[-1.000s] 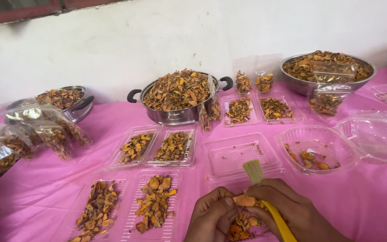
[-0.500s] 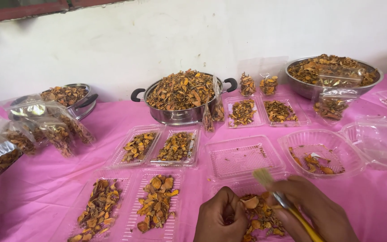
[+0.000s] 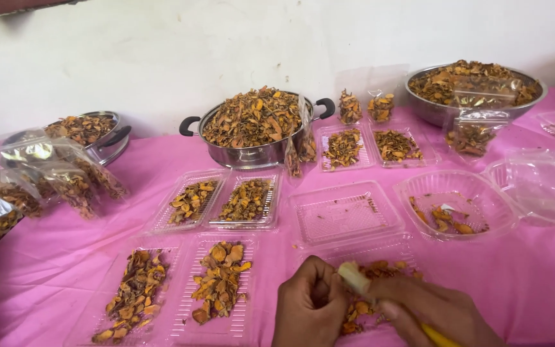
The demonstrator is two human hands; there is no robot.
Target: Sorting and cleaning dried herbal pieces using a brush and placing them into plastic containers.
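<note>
Covering the whole table, the bright pink cloth [image 3: 547,289] runs out of view at the left, right and near edges, so its true reach is not visible. On it, the large steel pot with black handles [image 3: 255,132] stands heaped with dried orange-brown chips near the white wall, and the wide steel bowl [image 3: 473,90] of the same chips sits far right, partly behind a clear filled bag [image 3: 470,132]. Bare cloth lies open at the right, in front of the empty clear plastic clamshell lid [image 3: 534,183]. Between the pot and the hands sits an empty clear rectangular plastic tray [image 3: 345,215], and just beside it a round clear plastic tub [image 3: 457,202] holding a few chips. Nearest the viewer, a clear plastic tray of orange chips [image 3: 380,273] is mostly hidden by both hands. The left hand [image 3: 309,308] is curled, fingers folded in over the tray; what it grips, if anything, I cannot tell. The right hand [image 3: 428,308] is closed around a yellow-handled brush [image 3: 358,277], whose pale bristle tip pokes up between the hands while its handle is cut off by the bottom edge.
</note>
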